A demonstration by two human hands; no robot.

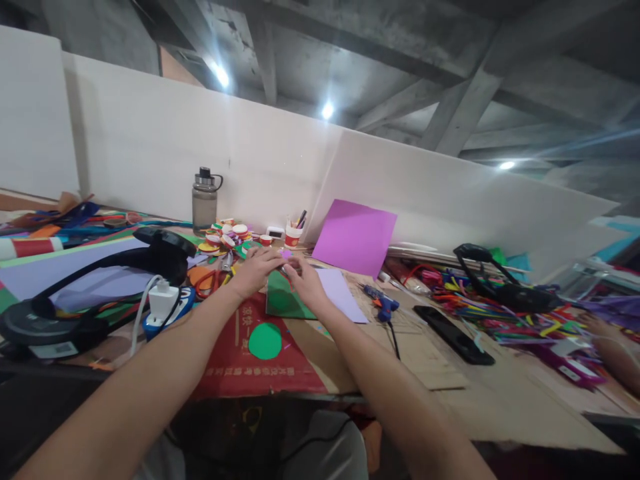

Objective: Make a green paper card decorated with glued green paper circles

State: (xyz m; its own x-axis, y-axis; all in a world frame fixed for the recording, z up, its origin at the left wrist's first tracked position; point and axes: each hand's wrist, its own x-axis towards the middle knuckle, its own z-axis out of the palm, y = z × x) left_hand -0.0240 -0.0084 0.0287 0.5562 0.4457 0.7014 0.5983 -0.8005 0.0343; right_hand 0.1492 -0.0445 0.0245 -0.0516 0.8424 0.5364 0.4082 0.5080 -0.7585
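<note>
My left hand [256, 270] and my right hand [306, 281] meet over a green paper sheet [280, 303] on the table. Both pinch a small object at the fingertips; a small purple piece [286, 254] shows just above them, and what else they hold is too small to tell. A pale lilac sheet [343, 297] lies under my right hand. A green paper circle [265, 341] rests on red printed cardboard [250, 370] nearer to me. Orange-handled scissors [210, 280] lie left of my left hand.
A black desk lamp [100, 280] and a white plug on a power strip [163, 303] stand at left. A water bottle [204, 200], paper discs [225, 237], a pen cup [293, 233], a purple sheet [355, 237], a glue gun [383, 305], a phone [453, 333] and another person's arm [617, 353].
</note>
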